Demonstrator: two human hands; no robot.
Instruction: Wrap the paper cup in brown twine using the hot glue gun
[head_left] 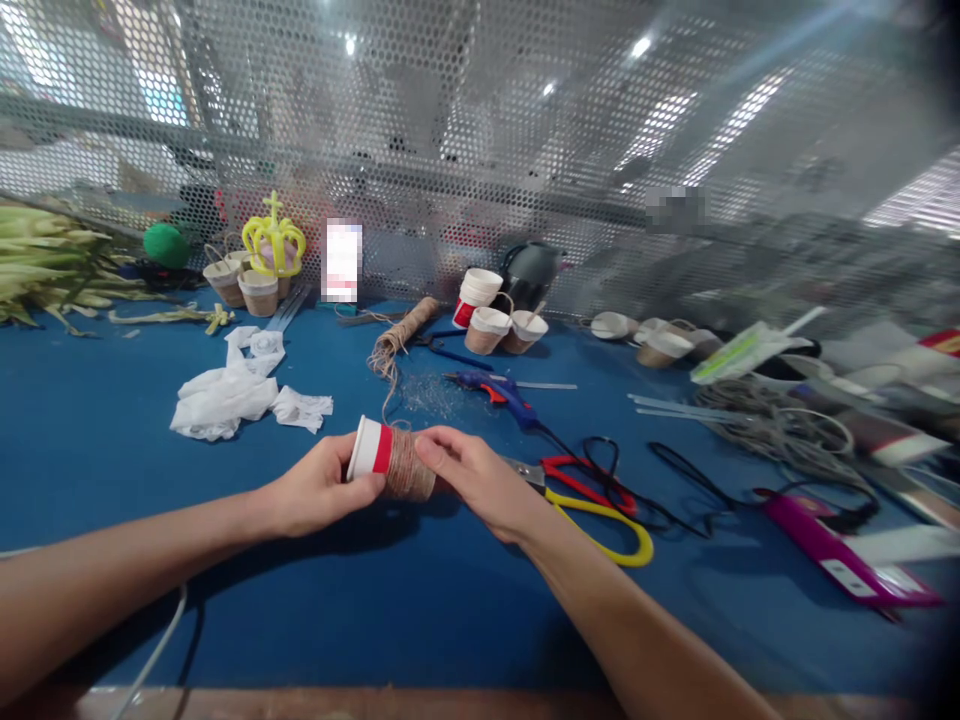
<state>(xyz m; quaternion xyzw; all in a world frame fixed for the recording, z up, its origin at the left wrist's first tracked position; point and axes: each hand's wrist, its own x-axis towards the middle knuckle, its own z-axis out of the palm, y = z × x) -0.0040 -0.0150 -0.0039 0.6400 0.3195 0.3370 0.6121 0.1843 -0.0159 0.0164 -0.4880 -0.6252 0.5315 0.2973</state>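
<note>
Far left: green ball point(166, 245), then yellow crown point(274, 258) and brown-wrapped cups point(259, 300), close together. Next, crumpled white tissue point(225, 402) on blue desk point(420, 620). Centre: left hand point(319, 485), grip curled around rim end of paper cup point(367, 450), held sideways, base end wound with twine point(410, 472); strand leads back toward twine roll point(405, 332). Right hand point(480, 482): grip closed on wound end, thumb against coils. Farther right: blue glue gun point(510, 398), red-and-yellow-handled scissors point(553, 496), purple device point(814, 540).
</note>
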